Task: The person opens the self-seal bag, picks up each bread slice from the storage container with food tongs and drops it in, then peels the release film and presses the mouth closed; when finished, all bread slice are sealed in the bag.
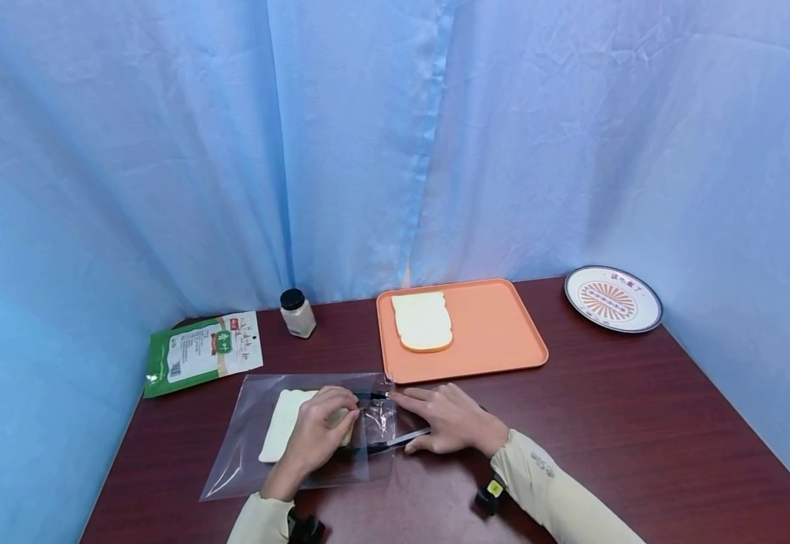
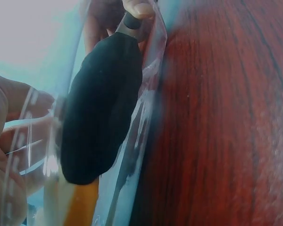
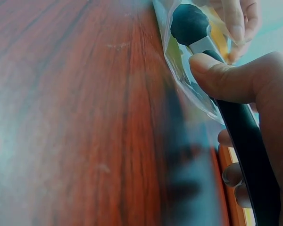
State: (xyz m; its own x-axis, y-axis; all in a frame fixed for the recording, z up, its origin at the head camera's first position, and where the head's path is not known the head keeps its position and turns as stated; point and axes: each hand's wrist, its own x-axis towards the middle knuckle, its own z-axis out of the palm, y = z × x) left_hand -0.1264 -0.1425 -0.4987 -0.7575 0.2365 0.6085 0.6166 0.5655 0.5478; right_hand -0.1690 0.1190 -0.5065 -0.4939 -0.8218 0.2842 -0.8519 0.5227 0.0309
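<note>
A clear plastic bag [image 1: 231, 462] lies on the table with a white bread slice [image 1: 286, 423] inside. My left hand [image 1: 318, 427] is over the slice, thumb and fingers pinching the bag's film near its mouth. My right hand [image 1: 452, 419] grips a pair of tongs [image 1: 408, 437] by its spread arms, thumb on the nearer arm, fingers along the farther one. The black tongs tips reach into the bag. In the left wrist view, one black tip [image 2: 101, 108] lies against the slice's orange-brown crust [image 2: 80, 202]. My left palm hides part of the slice.
An orange tray [image 1: 490, 325] with another bread slice [image 1: 423, 321] stands behind my right hand. A black-lidded jar [image 1: 298, 313] and a green-and-white packet [image 1: 200, 351] are at back left. A white patterned plate [image 1: 614, 300] sits at back right. Blue curtains surround the table.
</note>
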